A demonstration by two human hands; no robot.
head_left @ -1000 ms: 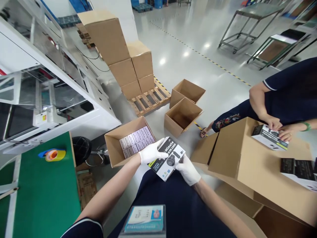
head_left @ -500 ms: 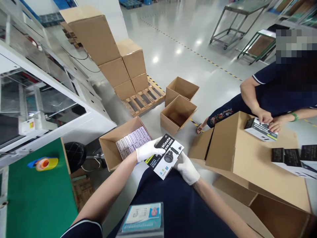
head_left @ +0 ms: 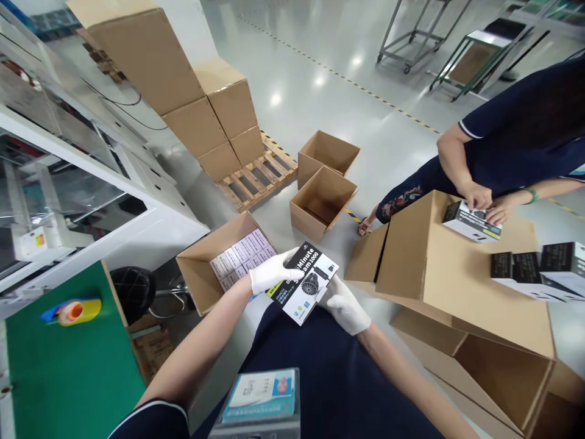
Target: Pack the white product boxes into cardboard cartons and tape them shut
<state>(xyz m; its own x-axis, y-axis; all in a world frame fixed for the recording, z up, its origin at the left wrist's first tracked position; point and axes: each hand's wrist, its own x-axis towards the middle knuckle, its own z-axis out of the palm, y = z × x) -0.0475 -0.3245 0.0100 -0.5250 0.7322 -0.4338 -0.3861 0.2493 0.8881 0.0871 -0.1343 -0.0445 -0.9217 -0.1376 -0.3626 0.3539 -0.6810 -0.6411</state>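
I hold a black-and-white product box (head_left: 305,283) over my lap with both white-gloved hands. My left hand (head_left: 270,272) wraps its fingers over the box's upper left edge. My right hand (head_left: 343,306) grips the box's lower right side from underneath. Just behind the box, on the floor, stands an open carton (head_left: 201,274) packed with several white-topped boxes (head_left: 240,255). To my right a large open cardboard carton (head_left: 457,286) lies tipped, with product boxes (head_left: 525,271) on its upper face.
A co-worker at the right holds another product box (head_left: 470,221) on the big carton. Two empty cartons (head_left: 322,189) sit on the floor, beside a pallet (head_left: 256,177) with stacked cartons (head_left: 183,91). A green table (head_left: 68,372) with a tape dispenser (head_left: 73,311) is at my left.
The view has tilted down and to the right. The product box stays between my hands, shifted slightly toward the packed carton. The co-worker keeps handling their box.
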